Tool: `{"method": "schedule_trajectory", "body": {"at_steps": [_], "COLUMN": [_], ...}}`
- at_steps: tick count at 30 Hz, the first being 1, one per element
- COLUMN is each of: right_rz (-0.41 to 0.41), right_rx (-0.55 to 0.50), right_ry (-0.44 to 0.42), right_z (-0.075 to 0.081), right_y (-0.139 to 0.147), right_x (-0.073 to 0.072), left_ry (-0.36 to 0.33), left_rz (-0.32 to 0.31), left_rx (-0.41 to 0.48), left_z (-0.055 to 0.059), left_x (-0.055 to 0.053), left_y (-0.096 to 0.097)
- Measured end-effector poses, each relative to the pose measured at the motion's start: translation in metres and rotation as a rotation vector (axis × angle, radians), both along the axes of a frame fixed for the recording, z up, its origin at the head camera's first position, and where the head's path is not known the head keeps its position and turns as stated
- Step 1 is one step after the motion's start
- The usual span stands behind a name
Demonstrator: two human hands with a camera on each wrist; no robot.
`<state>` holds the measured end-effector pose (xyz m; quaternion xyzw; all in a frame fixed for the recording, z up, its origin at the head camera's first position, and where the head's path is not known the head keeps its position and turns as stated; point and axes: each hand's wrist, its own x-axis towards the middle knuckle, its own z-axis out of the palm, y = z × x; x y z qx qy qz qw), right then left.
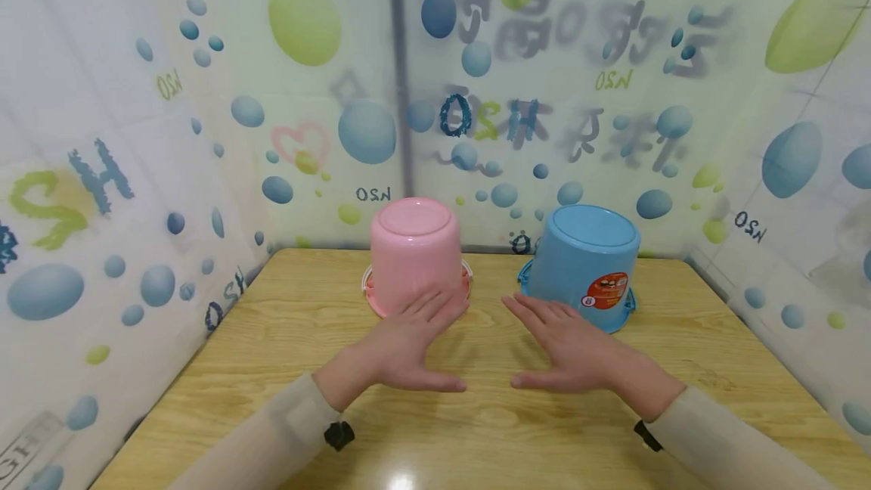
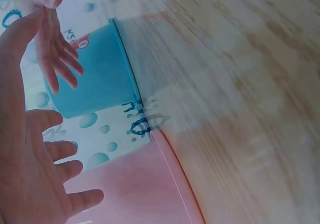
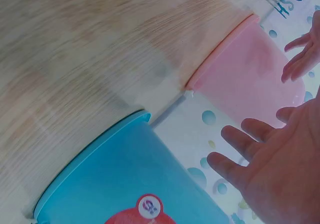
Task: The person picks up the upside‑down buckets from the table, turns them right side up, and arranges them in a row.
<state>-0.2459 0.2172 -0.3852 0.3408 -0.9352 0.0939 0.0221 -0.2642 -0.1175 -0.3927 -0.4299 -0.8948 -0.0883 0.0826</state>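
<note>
Two buckets stand upside down on the wooden table, side by side near its back edge. The pink bucket is on the left, its white handle lying low around the rim. To the right stands the blue bucket, with a red oval sticker on its side. My left hand hovers in front of the pink bucket, fingers extended and thumb apart, holding nothing. In front of the blue bucket, my right hand mirrors it, palm turned inward and fingers straight. Both wrist views show the spread fingers with nothing in them.
The wooden table runs from under my forearms to the back curtain. White curtains printed with bubbles and letters enclose the table at the back and on both sides. Dark straps show at both sleeve cuffs.
</note>
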Motion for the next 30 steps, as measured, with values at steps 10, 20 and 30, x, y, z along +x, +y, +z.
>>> {"method": "schedule_trajectory", "body": {"at_steps": [10,20,30], "right_rz": [-0.014,-0.09,-0.159], "right_rx": [-0.017,-0.028,-0.056], "right_ry": [-0.1,-0.229,-0.347], "right_z": [0.0,-0.005,-0.008], "right_y": [-0.022,-0.035,-0.048], "right_x": [-0.022,-0.05,-0.076], "left_ry": [-0.078,-0.094,-0.098], "left_rz": [0.1,0.18,0.283], "left_rx": [0.048,0.09,0.109], "left_z": [0.0,0.0,-0.01], "left_x": [0.003,0.002,-0.012], "left_y": [-0.029,-0.068,-0.109]}}
